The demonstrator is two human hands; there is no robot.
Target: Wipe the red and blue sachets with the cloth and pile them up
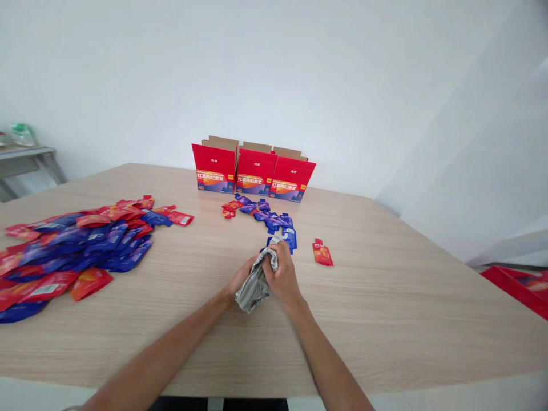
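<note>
Both hands hold a crumpled grey and white cloth (253, 290) above the middle of the table. My left hand (240, 276) grips its left side, its fingers mostly hidden behind the bundle. From the right, my right hand (282, 273) wraps round the upper part, with the thumb pressed into the folds. Just beyond the hands lie several blue pouches (274, 220), partly covered by the cloth and fingers. Two or so red pouches (231, 206) rest at the far left end of that group. A single red pouch (322, 253) lies flat to the right of my right hand.
A large heap of red and blue pouches (94, 240) covers the table's left side. Three open red boxes (254, 174) stand in a row at the back, near the wall. At the right edge is a red container (518, 288). A side table (28, 153) stands far left.
</note>
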